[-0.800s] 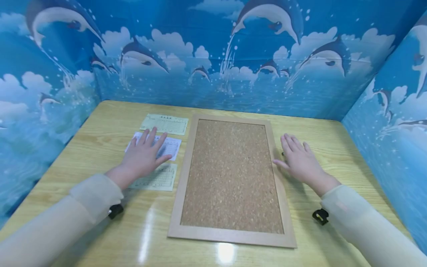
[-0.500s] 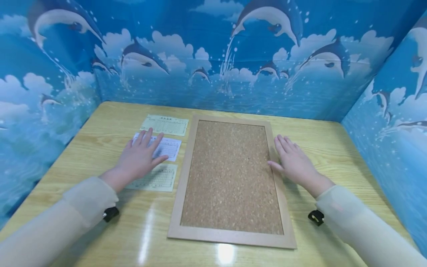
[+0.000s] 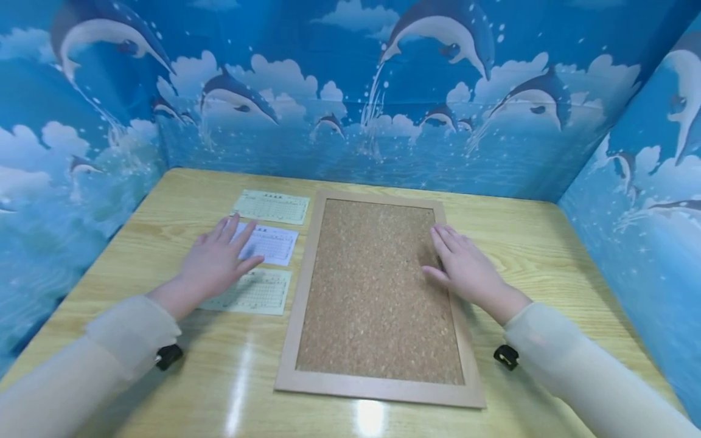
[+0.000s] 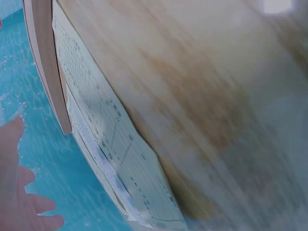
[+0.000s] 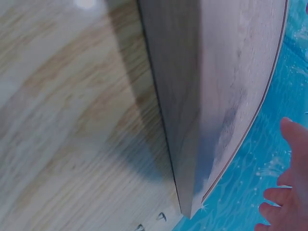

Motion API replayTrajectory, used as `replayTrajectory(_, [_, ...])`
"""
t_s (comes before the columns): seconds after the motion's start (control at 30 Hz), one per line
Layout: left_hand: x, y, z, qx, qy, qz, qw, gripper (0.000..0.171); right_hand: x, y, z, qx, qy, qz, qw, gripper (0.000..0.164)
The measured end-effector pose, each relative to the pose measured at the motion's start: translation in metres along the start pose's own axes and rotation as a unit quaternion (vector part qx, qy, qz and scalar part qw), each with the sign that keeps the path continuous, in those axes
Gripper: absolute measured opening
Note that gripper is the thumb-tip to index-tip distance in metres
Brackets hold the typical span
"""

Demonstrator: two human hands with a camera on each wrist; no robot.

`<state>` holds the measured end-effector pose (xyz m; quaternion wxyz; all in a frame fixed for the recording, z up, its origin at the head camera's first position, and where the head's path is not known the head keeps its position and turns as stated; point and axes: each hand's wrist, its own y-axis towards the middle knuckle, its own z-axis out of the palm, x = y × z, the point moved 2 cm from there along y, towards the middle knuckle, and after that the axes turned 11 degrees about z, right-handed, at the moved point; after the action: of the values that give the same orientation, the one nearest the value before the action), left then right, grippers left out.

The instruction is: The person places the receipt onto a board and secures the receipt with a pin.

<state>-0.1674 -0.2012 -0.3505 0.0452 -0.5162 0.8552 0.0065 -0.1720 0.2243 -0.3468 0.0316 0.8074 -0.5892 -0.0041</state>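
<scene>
White middle slip (image 3: 272, 245), partly hidden behind the left hand (image 3: 210, 263), illegible.

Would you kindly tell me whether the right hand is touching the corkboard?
Apart: the right wrist view shows blue backdrop between the right hand and the corkboard.

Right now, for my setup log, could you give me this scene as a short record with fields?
Left hand: fingers spread, holding nothing, covering parts of the middle and bottom papers in the head view
Right hand: holding nothing, over the cork board's right edge
Cork board: wood-framed, lying flat
Papers: three printed slips left of the board; top and bottom greenish, middle whitish
Small items: two, beside the board in the right wrist view; unidentifiable
Table: wood-grain
Backdrop: blue, dolphin print
</scene>
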Motion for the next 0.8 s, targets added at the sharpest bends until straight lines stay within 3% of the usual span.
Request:
replayTrajectory(0.27, [0.005, -0.007, 0.000, 0.001, 0.012, -0.001, 0.9999, 0.077, 0.011, 0.004, 0.002, -0.022, 0.011, -0.027, 0.999, 0.074])
replayTrajectory(0.5, [0.008, -0.013, -0.002, -0.002, 0.007, -0.005, 1.0000, 0.076, 0.023, 0.007, 0.004, -0.014, 0.019, -0.039, 0.999, 0.072])
replayTrajectory(0.8, [0.016, -0.021, -0.001, -0.032, 0.016, 0.000, 0.9994, 0.072, 0.040, 0.012, 0.002, -0.024, 0.026, -0.064, 0.997, 0.071])
